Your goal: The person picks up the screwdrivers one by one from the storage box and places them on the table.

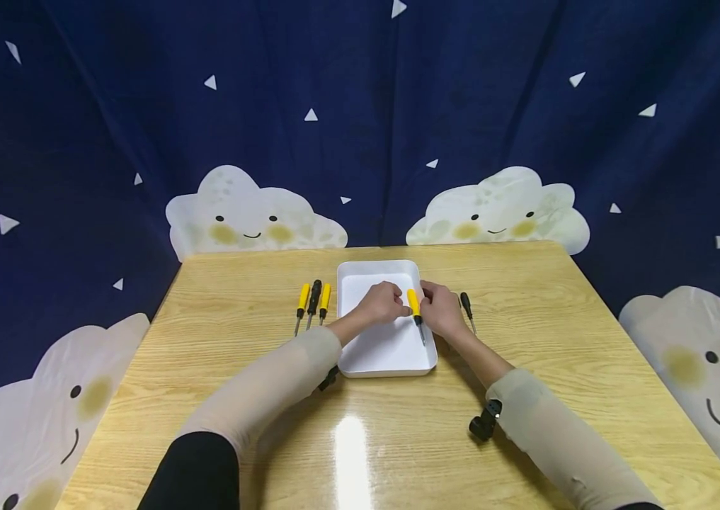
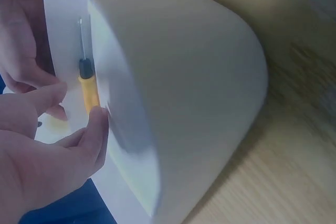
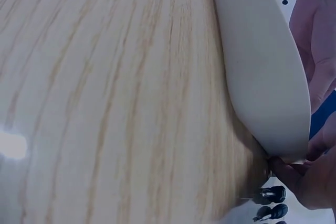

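A white rectangular tray (image 1: pixel 386 363) sits on the table, and a yellow-and-black screwdriver (image 1: pixel 415 312) lies along its right wall. My left hand (image 1: pixel 384 303) reaches over the tray. In the left wrist view one fingertip touches or nearly touches the end of the screwdriver's yellow handle (image 2: pixel 90 94), with the thumb apart from it. My right hand (image 1: pixel 444 312) grips the tray's right wall; in the right wrist view its thumb (image 3: pixel 286 174) presses the outer side near the table. The right hand's fingertips are partly hidden.
Left of the tray lie three screwdrivers, two with yellow handles (image 1: pixel 303 301) and a black one (image 1: pixel 314 297) between them. Black-handled screwdrivers (image 1: pixel 466 304) lie right of the tray beside my right hand. A dark blue curtain (image 1: pixel 360 92) with clouds hangs behind the wooden table (image 1: pixel 563 354).
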Demonstrator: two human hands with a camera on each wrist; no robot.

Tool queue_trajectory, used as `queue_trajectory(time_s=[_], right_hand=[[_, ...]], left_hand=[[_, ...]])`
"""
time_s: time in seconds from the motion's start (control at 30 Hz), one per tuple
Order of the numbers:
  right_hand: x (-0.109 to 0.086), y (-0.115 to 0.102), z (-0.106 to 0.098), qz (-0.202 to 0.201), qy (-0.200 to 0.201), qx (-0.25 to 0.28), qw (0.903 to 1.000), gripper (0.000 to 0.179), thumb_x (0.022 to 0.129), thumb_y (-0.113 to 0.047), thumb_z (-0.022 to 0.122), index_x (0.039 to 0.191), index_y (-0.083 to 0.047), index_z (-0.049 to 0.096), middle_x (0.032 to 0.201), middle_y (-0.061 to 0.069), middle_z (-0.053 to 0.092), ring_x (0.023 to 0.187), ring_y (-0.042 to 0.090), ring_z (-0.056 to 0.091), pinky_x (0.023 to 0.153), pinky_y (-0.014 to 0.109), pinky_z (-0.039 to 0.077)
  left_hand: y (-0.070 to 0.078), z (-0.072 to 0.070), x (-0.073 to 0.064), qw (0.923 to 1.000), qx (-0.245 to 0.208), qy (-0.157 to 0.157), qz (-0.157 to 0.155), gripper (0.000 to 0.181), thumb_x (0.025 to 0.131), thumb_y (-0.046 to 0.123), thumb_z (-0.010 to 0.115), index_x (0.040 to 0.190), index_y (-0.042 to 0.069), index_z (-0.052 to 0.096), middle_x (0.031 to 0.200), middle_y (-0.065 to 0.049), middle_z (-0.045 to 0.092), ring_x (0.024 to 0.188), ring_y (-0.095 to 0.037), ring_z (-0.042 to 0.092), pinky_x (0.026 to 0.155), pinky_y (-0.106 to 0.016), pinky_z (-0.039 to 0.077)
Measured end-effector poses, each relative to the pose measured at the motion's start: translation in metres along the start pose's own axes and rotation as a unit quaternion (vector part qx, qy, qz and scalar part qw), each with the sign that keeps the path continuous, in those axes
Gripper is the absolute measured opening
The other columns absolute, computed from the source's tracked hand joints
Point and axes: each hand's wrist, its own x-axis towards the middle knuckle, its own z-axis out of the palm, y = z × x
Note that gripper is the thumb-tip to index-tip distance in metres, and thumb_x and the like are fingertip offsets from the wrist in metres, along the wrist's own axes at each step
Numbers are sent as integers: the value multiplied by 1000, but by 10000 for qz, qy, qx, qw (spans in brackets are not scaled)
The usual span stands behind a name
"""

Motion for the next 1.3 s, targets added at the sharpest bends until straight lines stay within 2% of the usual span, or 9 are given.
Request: queue_trajectory(time_s=[0.13, 0.33, 0.4, 0.53, 0.63, 0.73, 0.97, 1.2, 1.3], right_hand=[[0, 0, 0, -63, 39, -29, 10000, 49, 105, -4, 47, 152, 7, 51, 140, 27, 65, 117, 32, 67, 91, 41, 61], [-1, 0, 0, -129, 41, -42, 9999, 49, 104, -3, 48, 152, 8, 50, 140, 28, 64, 117, 33, 67, 93, 43, 61], [-1, -1, 0, -135, 46, -46, 9999, 49, 104, -4, 49, 152, 8, 51, 140, 27, 64, 114, 32, 68, 91, 41, 61], [-3, -1, 0, -181, 33, -4, 9998, 50, 103, -3, 50, 152, 8, 51, 141, 27, 64, 106, 31, 69, 82, 35, 60], [-3, -1, 0, -208, 18, 38, 9998, 50, 103, -3, 50, 152, 8, 51, 141, 28, 63, 100, 30, 69, 74, 30, 58], [-3, -1, 0, -208, 20, 86, 9997, 50, 103, -3, 50, 152, 9, 51, 141, 28, 63, 95, 29, 68, 70, 26, 55], [-3, -1, 0, -244, 92, 82, 9996, 49, 103, -2, 51, 151, 8, 52, 139, 27, 65, 96, 29, 69, 74, 28, 57], [-4, 0, -1, -258, 120, 139, 9995, 49, 104, -3, 51, 152, 7, 51, 139, 27, 65, 99, 31, 70, 76, 33, 61], [-5, 0, -1, -277, 126, 140, 9994, 49, 104, -4, 50, 152, 7, 51, 139, 27, 65, 102, 31, 70, 80, 35, 62]], left_hand=[[4, 2, 1, 10000, -46, -57, -44, 24, 95, 23, 80, 101, 1, 74, 85, -3, 66, 71, -13, 53, 62, -21, 41], [9, 6, 3, 9992, -267, -84, -282, 31, 94, 19, 80, 115, -3, 73, 91, -4, 68, 74, -13, 56, 65, -21, 45], [10, 9, 5, 9989, -332, -89, -322, 28, 94, 18, 81, 111, -2, 73, 89, -3, 67, 73, -13, 56, 63, -21, 45], [9, 16, 9, 9987, -359, -40, -362, 21, 91, 18, 84, 91, 2, 69, 75, -1, 59, 65, -13, 52, 57, -21, 42], [11, 21, 11, 9981, -405, 8, -456, 25, 89, 19, 85, 89, 3, 66, 72, -1, 54, 64, -14, 50, 56, -21, 41], [11, 25, 12, 9975, -453, 65, -537, 26, 89, 19, 85, 96, 2, 67, 75, -2, 55, 64, -14, 50, 56, -21, 41], [12, 30, 13, 9975, -464, 235, -487, 36, 89, 17, 84, 114, -4, 68, 85, -6, 62, 72, -16, 55, 63, -22, 45], [14, 35, 10, 9973, -447, 437, -379, 54, 91, 17, 81, 136, -5, 63, 117, -13, 71, 94, -20, 61, 90, -29, 56], [15, 37, 8, 9967, -510, 484, -396, 54, 91, 16, 78, 138, -6, 61, 119, -14, 70, 98, -22, 61, 95, -32, 55]])
